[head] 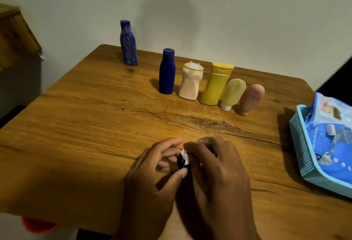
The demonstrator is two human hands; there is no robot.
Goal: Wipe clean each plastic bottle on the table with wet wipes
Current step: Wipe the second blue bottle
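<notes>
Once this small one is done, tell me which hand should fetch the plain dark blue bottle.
Left, probably. The left hand only steadies the small dark blue item and sits nearer the plain dark blue bottle; the right hand holds the wipe.

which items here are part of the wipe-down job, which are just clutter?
Job: small dark blue item and white wipe in both hands; six bottles standing in back, from striped blue bottle to pinkish tube; wet wipes pack.

Not job: teal basket, wooden furniture on the left.
</notes>
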